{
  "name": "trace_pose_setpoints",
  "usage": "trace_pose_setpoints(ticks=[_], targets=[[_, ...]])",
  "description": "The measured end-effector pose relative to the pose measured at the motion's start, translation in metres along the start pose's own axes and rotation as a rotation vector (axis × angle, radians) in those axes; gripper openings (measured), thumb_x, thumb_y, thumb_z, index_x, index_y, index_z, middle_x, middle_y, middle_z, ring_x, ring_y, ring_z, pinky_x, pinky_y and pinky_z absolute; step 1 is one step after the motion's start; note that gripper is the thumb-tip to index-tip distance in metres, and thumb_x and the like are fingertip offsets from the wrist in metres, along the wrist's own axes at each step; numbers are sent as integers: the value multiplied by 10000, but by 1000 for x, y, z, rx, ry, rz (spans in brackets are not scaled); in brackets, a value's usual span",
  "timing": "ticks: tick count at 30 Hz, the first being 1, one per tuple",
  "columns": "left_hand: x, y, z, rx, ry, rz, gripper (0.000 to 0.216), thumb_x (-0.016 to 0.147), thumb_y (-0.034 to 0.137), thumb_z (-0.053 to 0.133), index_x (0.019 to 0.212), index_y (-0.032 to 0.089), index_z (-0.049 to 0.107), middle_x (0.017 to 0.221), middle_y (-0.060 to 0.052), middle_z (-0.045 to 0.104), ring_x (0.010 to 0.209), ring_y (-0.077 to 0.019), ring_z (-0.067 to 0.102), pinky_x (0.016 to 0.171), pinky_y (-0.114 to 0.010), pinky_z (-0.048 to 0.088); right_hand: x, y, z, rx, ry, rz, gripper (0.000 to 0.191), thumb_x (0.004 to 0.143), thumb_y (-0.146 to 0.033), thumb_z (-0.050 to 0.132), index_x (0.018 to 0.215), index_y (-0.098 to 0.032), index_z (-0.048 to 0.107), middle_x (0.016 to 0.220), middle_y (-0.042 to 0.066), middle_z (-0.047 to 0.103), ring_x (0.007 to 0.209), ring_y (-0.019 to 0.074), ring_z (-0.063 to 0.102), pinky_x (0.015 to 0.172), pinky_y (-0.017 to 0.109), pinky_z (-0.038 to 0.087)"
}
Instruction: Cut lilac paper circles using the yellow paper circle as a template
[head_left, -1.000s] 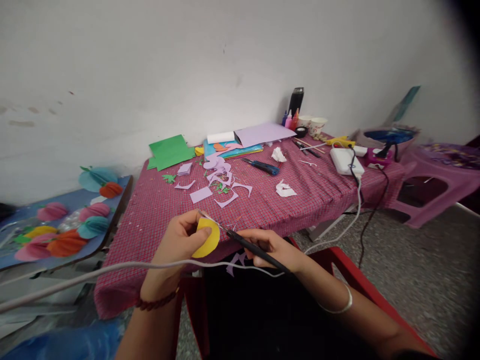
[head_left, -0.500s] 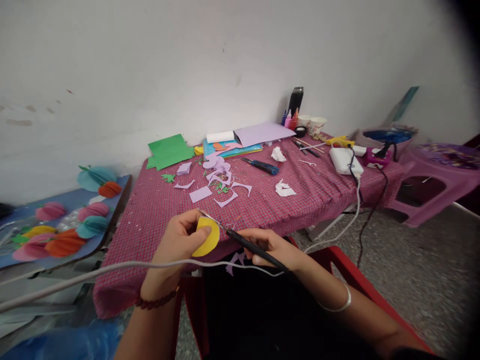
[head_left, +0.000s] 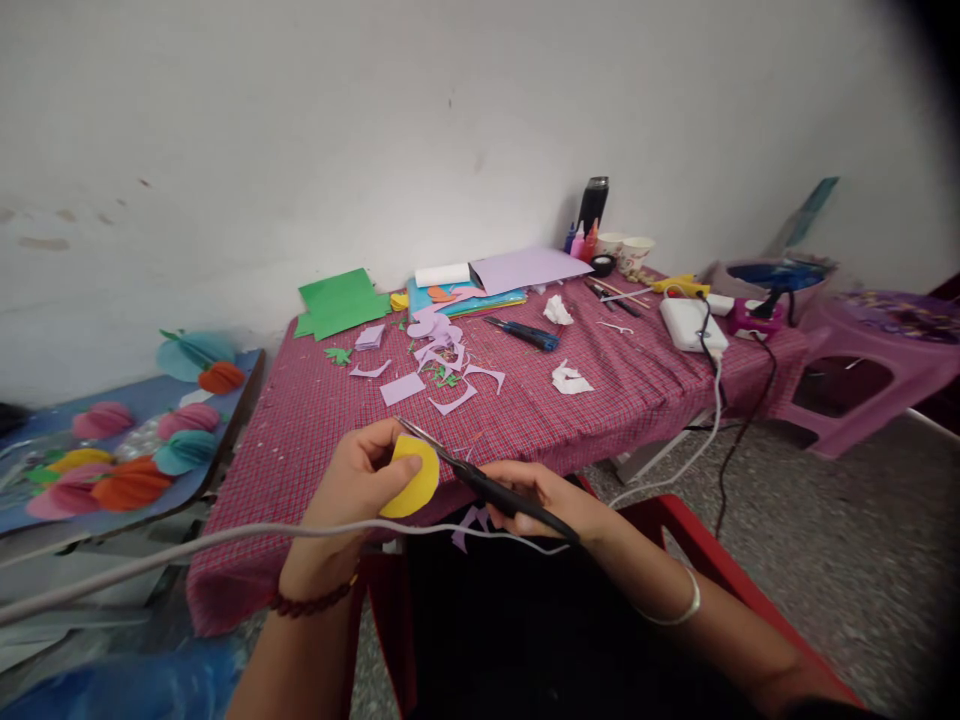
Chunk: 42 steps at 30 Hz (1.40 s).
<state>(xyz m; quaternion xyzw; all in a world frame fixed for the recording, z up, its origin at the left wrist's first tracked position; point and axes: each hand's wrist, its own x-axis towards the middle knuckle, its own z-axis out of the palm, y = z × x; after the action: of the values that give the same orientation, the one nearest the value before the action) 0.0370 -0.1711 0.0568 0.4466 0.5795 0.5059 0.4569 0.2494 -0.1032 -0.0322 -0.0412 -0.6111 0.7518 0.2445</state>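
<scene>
My left hand (head_left: 352,490) pinches a folded yellow paper half-circle (head_left: 412,480) in front of the near table edge. My right hand (head_left: 544,497) grips black-handled scissors (head_left: 480,480), whose blades reach along the top edge of the yellow paper. Both hands hover over my lap, just short of the red checked tablecloth (head_left: 525,400). A thin white cable (head_left: 225,535) crosses under my left wrist.
Purple paper scraps (head_left: 442,365), green sheets (head_left: 337,300), a stack of coloured paper (head_left: 480,285), a blue cutter (head_left: 525,332), cups (head_left: 626,248) and a yellow glue gun (head_left: 679,285) lie on the table. Paper flowers sit on a board (head_left: 112,450) at left. A purple stool (head_left: 877,370) stands at right.
The scissor blades have shifted slightly along the yellow paper's edge. My hands stay almost in the same place.
</scene>
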Motion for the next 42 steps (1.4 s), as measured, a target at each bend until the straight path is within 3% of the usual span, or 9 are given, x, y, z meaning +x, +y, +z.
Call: trace_pose_setpoints(ticks=[3, 16, 24, 30, 36, 42], targets=[[1, -3, -3, -18, -38, 0, 223, 611, 285, 729, 698, 137, 587, 592, 24, 553, 485, -76, 496, 448, -173, 401, 0, -1, -1, 28, -41, 11, 699, 709, -491, 752, 1259, -134, 508, 816, 6, 553, 673, 80, 486, 563, 194, 364], [0, 5, 2, 16, -15, -11, 207, 592, 256, 716, 679, 135, 573, 559, 33, 535, 455, -74, 487, 422, -171, 395, 0, 0, -3, 18, 40, 13, 584, 717, -362, 779, 1225, -157, 576, 735, -23, 553, 603, 57, 459, 501, 174, 331], [2, -1, 0, -3, -38, 8, 209, 613, 262, 730, 675, 140, 572, 564, 30, 539, 456, -75, 487, 422, -171, 392, -2, 5, -1, 9, 93, 86, 580, 721, -416, 761, 1202, -151, 573, 692, -43, 529, 501, 34, 401, 451, 165, 310], [2, -2, -6, 22, -41, 52, 210, 669, 279, 734, 684, 139, 578, 617, 16, 559, 521, -79, 510, 484, -177, 408, -4, -9, -7, -171, 69, -11, 625, 773, -362, 728, 1332, -214, 490, 871, 1, 536, 747, 88, 505, 637, 197, 416], [-3, 7, -10, 132, -133, 64, 110, 688, 219, 689, 728, 142, 621, 612, 14, 560, 524, -83, 491, 475, -175, 369, -6, -26, -13, -323, 30, 62, 644, 722, -386, 760, 1294, -181, 546, 1024, 56, 633, 859, 147, 585, 754, 282, 487], [-5, 9, -9, 225, -192, 88, 41, 685, 167, 650, 707, 152, 620, 597, 21, 514, 533, -82, 433, 482, -189, 323, -6, -43, -16, -492, -19, 25, 620, 750, -348, 737, 1317, -182, 549, 1234, 106, 623, 1092, 220, 589, 933, 356, 459]])
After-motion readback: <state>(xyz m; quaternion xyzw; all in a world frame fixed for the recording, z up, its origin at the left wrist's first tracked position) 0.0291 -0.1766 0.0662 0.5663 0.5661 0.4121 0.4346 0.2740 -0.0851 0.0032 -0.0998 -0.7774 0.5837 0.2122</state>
